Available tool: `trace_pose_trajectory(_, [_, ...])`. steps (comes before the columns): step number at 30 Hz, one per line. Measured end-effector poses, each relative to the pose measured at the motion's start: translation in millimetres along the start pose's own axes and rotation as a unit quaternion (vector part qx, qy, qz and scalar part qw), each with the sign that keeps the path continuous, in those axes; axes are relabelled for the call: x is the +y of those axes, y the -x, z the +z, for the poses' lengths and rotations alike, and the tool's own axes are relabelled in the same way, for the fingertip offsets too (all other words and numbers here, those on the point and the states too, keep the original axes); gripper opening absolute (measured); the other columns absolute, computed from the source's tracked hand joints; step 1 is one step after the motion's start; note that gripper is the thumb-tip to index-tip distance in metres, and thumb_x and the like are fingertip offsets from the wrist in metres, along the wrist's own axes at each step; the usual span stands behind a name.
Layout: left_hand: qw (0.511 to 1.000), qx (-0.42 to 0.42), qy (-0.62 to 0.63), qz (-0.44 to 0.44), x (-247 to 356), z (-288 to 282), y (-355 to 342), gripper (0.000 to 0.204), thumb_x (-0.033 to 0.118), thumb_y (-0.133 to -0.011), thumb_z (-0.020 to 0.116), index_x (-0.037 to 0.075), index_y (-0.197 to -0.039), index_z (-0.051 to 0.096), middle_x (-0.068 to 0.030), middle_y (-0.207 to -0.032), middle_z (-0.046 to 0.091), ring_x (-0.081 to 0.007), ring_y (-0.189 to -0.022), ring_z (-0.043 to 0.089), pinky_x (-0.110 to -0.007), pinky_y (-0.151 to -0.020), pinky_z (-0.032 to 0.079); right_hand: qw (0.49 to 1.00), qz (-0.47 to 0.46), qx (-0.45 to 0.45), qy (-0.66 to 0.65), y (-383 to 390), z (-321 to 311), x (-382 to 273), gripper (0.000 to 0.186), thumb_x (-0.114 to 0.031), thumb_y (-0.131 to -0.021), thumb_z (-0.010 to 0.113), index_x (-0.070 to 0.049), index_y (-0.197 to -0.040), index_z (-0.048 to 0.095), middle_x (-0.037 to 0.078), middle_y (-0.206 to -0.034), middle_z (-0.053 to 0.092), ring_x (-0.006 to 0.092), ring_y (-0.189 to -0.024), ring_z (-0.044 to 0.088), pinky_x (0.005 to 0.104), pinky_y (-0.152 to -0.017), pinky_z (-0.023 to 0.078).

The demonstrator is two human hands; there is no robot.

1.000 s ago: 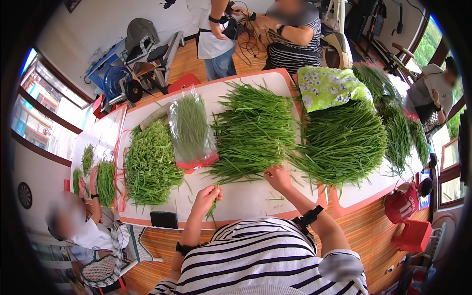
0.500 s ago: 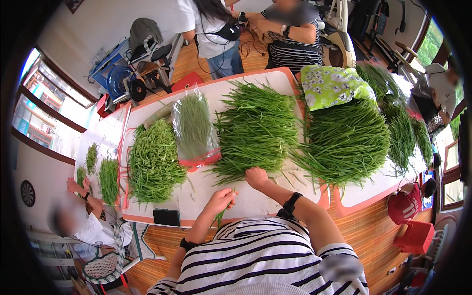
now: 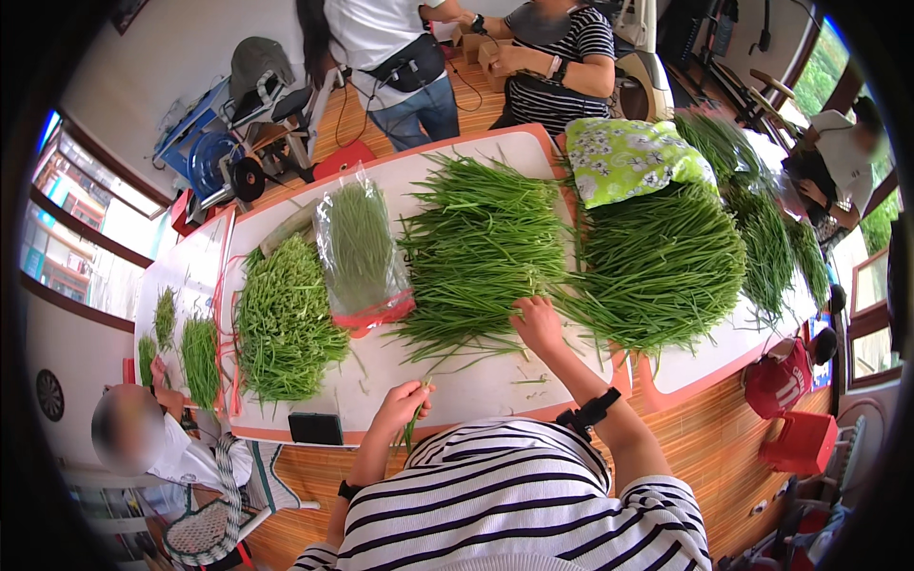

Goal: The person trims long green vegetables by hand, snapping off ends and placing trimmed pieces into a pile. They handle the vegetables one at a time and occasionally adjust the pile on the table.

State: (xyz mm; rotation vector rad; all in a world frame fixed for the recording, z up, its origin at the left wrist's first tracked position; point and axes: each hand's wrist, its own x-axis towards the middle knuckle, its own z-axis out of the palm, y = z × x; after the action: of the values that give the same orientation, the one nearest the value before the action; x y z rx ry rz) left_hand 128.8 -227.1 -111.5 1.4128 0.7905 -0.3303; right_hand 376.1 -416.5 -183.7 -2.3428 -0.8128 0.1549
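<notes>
Stalks of thin green chive-like stems (image 3: 412,425) hang pinched in the person's left hand (image 3: 404,407), fingers closed around them just above the near edge of the white table with the orange rim (image 3: 476,390). Their right hand (image 3: 537,324) lies farther out on the table, palm down on the near end of the big middle heap of long green stems (image 3: 481,252); from where I stand I cannot tell whether its fingers have closed on any of them. A clear plastic bag with a red bottom strip (image 3: 360,249), stuffed with more stems, sits just left of that heap, and beyond it a pile of shorter, curlier green cuttings (image 3: 284,319). A flat black phone (image 3: 315,428) rests at the table edge, left of the hand holding the stalks. Right of the middle heap spreads another broad heap of stems (image 3: 657,266), with a green floral cloth bundle (image 3: 633,157) at its far end
</notes>
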Motion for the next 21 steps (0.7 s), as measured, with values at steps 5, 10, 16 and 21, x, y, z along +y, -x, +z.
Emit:
trace_pose_trajectory(5, [0.998, -0.034, -0.025, 0.039, 3.7, 2.6, -19.7, 0.026, 0.019, -0.096, 0.046, 0.000, -0.107, 0.058, -0.0012, -0.075, 0.056, -0.0081, -0.063, 0.052, -0.023, -0.058, 0.045, 0.999, -0.037, -0.034, 0.010, -8.0, 14.5, 12.3, 0.016, -0.019, -0.077, 0.060, -0.005, -0.081, 0.066, 0.014, -0.083, 0.062, 0.0314, -0.085, 0.057, 0.0389, -0.082, 0.046])
trace_pose_trajectory(10, [0.996, -0.027, -0.048, 0.074, 15.6, 3.0, -30.6, 0.025, 0.020, -0.096, 0.047, 0.001, -0.106, 0.059, -0.0005, -0.073, 0.057, -0.0069, -0.062, 0.052, -0.022, -0.058, 0.045, 0.999, 0.031, -0.031, -0.018, -19.0, -15.3, 8.9, 0.016, -0.022, -0.077, 0.060, -0.008, -0.080, 0.067, 0.015, -0.076, 0.065, 0.0350, -0.072, 0.062, 0.0448, -0.064, 0.050])
trace_pose_trajectory(16, [0.994, 0.011, 0.013, 0.105, 27.5, 4.3, -19.5, 0.026, 0.021, -0.096, 0.049, -0.001, -0.105, 0.060, -0.0012, -0.075, 0.058, -0.0072, -0.063, 0.052, -0.022, -0.060, 0.046, 0.993, -0.035, 0.035, -0.109, -13.7, -48.3, -30.7, 0.015, -0.022, -0.079, 0.061, -0.009, -0.081, 0.067, 0.013, -0.076, 0.065, 0.0329, -0.069, 0.062, 0.0412, -0.062, 0.050])
trace_pose_trajectory(21, [0.963, 0.099, -0.059, 0.245, 46.3, 7.0, -12.0, 0.023, 0.019, -0.095, 0.051, 0.000, -0.103, 0.060, -0.0016, -0.080, 0.061, -0.0051, -0.069, 0.050, -0.020, -0.066, 0.043, 0.968, -0.136, -0.187, -0.094, 7.9, -25.2, -71.6, 0.021, -0.029, -0.080, 0.059, -0.009, -0.077, 0.065, 0.013, -0.074, 0.064, 0.0330, -0.069, 0.062, 0.0436, -0.062, 0.049])
